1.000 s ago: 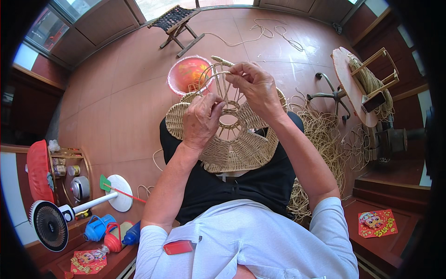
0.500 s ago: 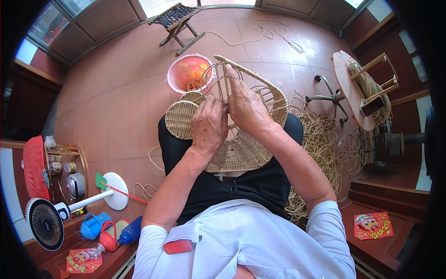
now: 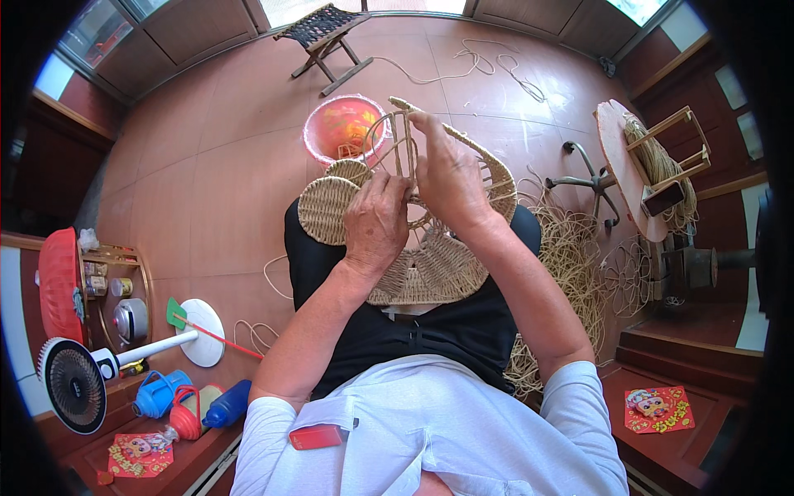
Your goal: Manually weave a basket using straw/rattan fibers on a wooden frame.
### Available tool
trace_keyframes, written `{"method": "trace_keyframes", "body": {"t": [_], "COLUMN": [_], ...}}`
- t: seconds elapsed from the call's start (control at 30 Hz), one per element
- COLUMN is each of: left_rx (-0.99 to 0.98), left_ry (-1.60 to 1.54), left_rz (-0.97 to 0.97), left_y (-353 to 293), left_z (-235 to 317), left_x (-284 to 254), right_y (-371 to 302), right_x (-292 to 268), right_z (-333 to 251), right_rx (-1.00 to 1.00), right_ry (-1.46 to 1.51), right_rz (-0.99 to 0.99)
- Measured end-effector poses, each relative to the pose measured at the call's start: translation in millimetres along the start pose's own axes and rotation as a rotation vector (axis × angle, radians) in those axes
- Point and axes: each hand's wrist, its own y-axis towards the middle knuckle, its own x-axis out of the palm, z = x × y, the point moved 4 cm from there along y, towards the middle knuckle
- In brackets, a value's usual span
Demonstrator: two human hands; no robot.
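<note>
Remotely, I'm watching the left hand (image 3: pixel 376 219) curling closed on the half-woven basketwork (image 3: pixel 447 264), its fingertips bunching at the foot of the bare rods (image 3: pixel 398 145); I'm not making out which strand they are pinching. The right hand (image 3: pixel 455 178) is holding its forefinger out straight beside those rods, but its other fingertips are hiding from me, so I'm not able to tell what they are gripping. The basketwork is lying beneath both sets of fingers, across the black trousers (image 3: pixel 364 326).

I'm seeing some risk: if the forefinger is pushing unevenly, the rods could be leaning out of line. If the left fingertips are pressing too lightly, the turns there could be loosening. With the lap supporting it, the basketwork could also be sliding.

I'm counting two hands and one basketwork piece. Beyond the fingers, one red bucket (image 3: pixel 331 124) and one folding stool (image 3: pixel 321 23) are standing. Right of them, one cord heap (image 3: pixel 571 256) is sprawling. Left and back from them, I'm counting one electric fan (image 3: pixel 73 384), one light-blue jug (image 3: pixel 160 395), one red jug (image 3: pixel 186 420) and one dark-blue bottle (image 3: pixel 227 405).
</note>
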Motion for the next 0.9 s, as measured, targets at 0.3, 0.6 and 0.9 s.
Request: {"method": "trace_keyframes", "body": {"t": [0.3, 0.6, 0.9], "left_rx": [-0.001, 0.023, 0.266], "left_ry": [0.012, -0.007, 0.032], "left_rz": [-0.009, 0.013, -0.021], "left_y": [0.6, 1.3, 11.6], "left_z": [-1.1, -9.5, 4.8], "left_x": [0.8, -0.4, 8.6], "right_y": [13.7, -30.2, -199.1], "right_x": [6.6, -44.9, -255.8], "right_z": [0.4, 54.8, 337.4], "right_rx": [-0.078, 0.319, 0.617], "right_ry": [0.061, 0.896, 1.371], "right_rz": [0.025, -0.144, 0.547]}}
